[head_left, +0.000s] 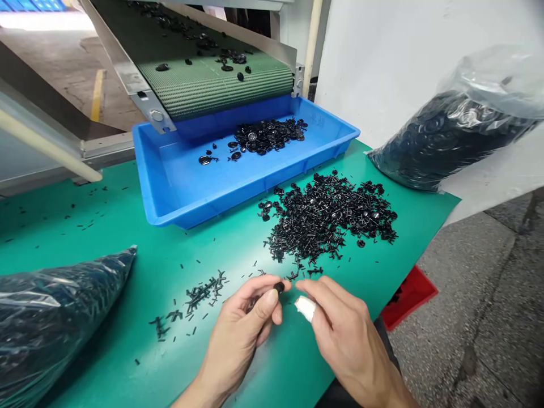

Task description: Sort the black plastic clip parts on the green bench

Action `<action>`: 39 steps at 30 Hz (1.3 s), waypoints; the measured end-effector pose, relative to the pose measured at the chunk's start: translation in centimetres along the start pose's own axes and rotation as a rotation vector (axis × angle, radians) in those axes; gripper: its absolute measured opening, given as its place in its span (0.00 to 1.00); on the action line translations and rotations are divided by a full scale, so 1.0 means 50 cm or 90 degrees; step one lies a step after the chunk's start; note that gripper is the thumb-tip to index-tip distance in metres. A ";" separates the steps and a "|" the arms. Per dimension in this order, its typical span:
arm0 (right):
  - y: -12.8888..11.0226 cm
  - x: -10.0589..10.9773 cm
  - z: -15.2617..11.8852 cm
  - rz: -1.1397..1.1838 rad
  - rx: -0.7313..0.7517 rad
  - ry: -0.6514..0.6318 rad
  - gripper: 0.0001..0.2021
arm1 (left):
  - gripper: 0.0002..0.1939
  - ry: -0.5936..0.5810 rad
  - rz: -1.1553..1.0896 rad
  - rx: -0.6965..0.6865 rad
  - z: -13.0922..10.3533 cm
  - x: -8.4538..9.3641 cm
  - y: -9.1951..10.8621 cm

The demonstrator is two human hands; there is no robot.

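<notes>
My left hand (244, 326) is closed, pinching a small round black plastic part (279, 287) between thumb and fingertips. More dark pieces seem to sit in its curled palm, mostly hidden. Just to the right, my right hand (342, 328) has its index fingertip close to that part, with a gap between index finger and thumb. A white wrap (306, 307) covers the thumb, and nothing shows between the fingers. Beyond both hands lies a large pile of small black plastic parts (327, 215). Black sprue scraps (204, 294) lie to the left of my left hand.
A blue tray (250, 192) holding black parts stands under the end of a green conveyor belt (221, 85). Filled plastic bags stand at right (450, 130) and lie at left (55, 323). A red bin (414, 294) sits below the green table's (127, 221) right edge.
</notes>
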State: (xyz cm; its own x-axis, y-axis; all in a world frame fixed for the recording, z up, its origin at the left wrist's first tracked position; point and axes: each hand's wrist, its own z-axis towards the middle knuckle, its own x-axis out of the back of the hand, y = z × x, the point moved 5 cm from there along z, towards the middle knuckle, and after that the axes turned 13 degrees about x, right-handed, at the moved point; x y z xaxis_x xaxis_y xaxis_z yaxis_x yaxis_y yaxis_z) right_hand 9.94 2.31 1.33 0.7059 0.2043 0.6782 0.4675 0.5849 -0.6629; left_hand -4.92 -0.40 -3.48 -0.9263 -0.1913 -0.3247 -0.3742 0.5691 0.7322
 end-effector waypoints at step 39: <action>-0.007 -0.008 0.019 0.177 0.047 -0.017 0.24 | 0.12 -0.022 0.109 -0.009 -0.002 0.004 -0.002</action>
State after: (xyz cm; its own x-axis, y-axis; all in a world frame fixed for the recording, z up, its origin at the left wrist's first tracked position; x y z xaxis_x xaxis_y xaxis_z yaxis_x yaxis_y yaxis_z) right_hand 9.00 2.77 1.58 0.7873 0.3849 0.4817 0.2169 0.5584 -0.8007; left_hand -5.08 -0.59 -3.58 -0.9744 -0.0655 -0.2149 -0.2125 0.5794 0.7869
